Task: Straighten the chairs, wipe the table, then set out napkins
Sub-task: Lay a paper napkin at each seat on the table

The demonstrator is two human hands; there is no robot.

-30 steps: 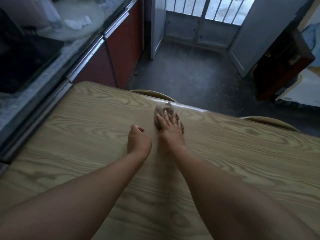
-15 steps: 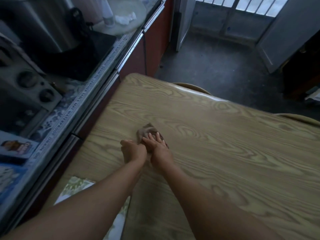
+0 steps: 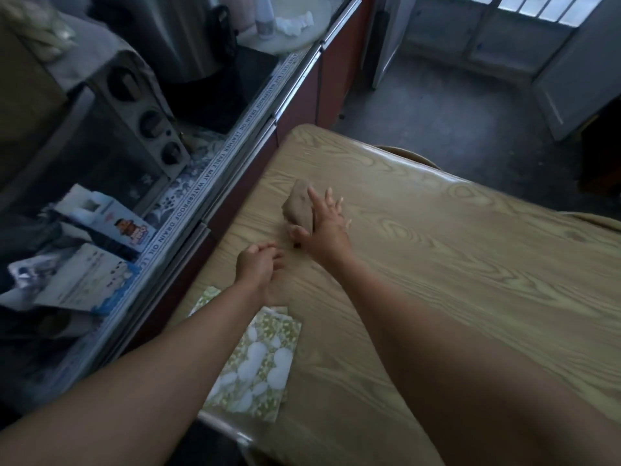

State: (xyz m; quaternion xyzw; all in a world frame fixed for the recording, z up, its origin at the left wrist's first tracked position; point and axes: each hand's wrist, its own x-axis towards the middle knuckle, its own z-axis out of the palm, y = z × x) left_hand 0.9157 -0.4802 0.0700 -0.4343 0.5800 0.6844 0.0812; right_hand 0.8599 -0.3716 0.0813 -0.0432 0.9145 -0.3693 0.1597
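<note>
My right hand lies flat on a brown cloth, pressing it onto the wooden table near the table's left edge. My left hand rests on the table just behind it, fingers loosely curled and holding nothing. Green and white patterned napkins lie on the table near its left front corner, partly under my left forearm. Two chair backs show beyond the table's far edge.
A counter runs along the table's left side, carrying a toaster oven, boxes, a metal pot and a round tray. Dark floor and a barred door lie beyond the table.
My right hand has slid the cloth from the table's far edge toward the left edge. The left hand moved along with it. The view swung left, bringing the napkins and counter into sight.
</note>
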